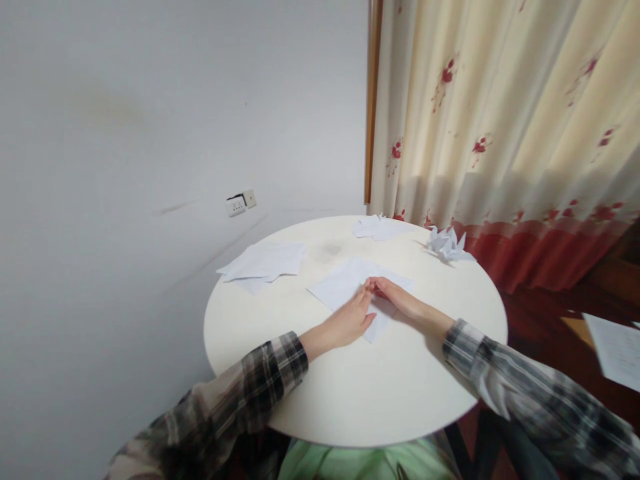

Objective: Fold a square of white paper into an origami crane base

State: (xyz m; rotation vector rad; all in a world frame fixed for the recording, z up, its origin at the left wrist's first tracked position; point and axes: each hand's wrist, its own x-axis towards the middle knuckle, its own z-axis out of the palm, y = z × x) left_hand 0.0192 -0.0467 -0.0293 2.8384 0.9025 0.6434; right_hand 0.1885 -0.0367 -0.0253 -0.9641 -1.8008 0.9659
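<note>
A square white sheet of paper (345, 280) lies turned cornerwise on the round white table (370, 407), one corner pointing at me. My left hand (353, 317) rests on it with fingers stretched out and the thumb held apart. From the other side my right hand (395, 293) arches over the paper, its fingers bent and pressed down where they meet my left fingertips. Just what the right fingertips pinch is partly hidden, but they are on the paper. The middle of the sheet is covered by both hands.
White sheets (267, 261) are stacked at the table's left. More paper (380, 228) lies at the far edge. Several folded paper shapes (447, 245) sit at the right rim. Beyond are a wall socket (235, 206) and a flowered curtain (480, 120). A printed sheet (615, 350) is at far right.
</note>
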